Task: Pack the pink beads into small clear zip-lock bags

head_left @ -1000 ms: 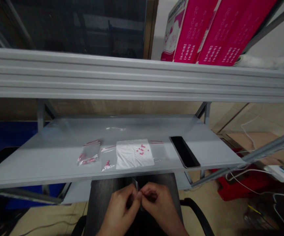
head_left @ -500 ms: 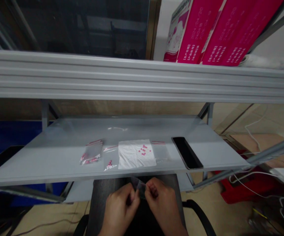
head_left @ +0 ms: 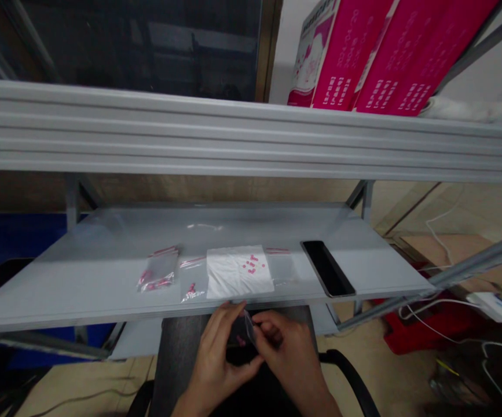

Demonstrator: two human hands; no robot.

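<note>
A small clear zip bag (head_left: 249, 325) with a few pink pieces (head_left: 241, 340) in it is held below the shelf's front edge. My right hand (head_left: 288, 347) pinches its right side. My left hand (head_left: 218, 353) curves around the left of the bag, thumb and fingers spread wide apart, fingertips close to its upper edge. On the shelf above, a white sheet (head_left: 228, 278) bears several small pink tablets (head_left: 251, 265). Left of the sheet lies a clear zip bag (head_left: 194, 278) with pink tablets. An empty-looking zip bag (head_left: 283, 266) lies partly under its right side.
Stacked filled zip bags (head_left: 159, 269) lie at the left on the grey shelf (head_left: 120, 231). A black phone (head_left: 326, 269) rests on the right. Above runs a metal beam (head_left: 233, 139) with pink boxes (head_left: 355, 58) behind it. White cables (head_left: 446, 339) hang at the right.
My left hand has gone from a closed pinch on the bag to spread fingers around it. The bag has turned, and pink pieces now show in it. The view has shifted slightly.
</note>
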